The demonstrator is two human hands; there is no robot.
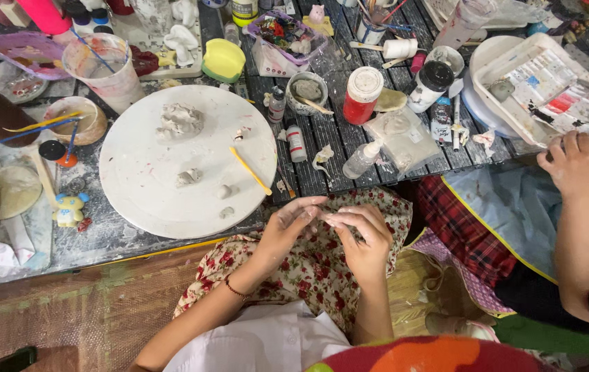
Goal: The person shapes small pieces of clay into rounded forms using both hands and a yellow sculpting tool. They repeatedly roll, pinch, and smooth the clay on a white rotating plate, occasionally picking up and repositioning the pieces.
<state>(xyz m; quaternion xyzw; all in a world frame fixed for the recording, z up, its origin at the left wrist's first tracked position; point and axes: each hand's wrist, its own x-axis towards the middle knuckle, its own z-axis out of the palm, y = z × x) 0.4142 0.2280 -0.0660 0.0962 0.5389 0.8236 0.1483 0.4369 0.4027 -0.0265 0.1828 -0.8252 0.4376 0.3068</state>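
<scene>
We pinch a small pale clay bit (320,216) between left hand (289,224) and right hand (361,238), fingertips closed on it, above our floral lap. Dark slatted table (322,138), crowded. One round white board (187,160) carries four grey clay lumps (180,121) and one yellow stick (250,170). Another person's hand (573,164) rests nearby.

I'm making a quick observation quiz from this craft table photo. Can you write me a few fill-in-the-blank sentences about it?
1. The left hand and right hand meet above a ____-patterned cloth.
2. The yellow stick lies on the round ____ board.
3. The biggest clay lump on that board is ____ in colour.

Missing words: floral; white; grey
</scene>
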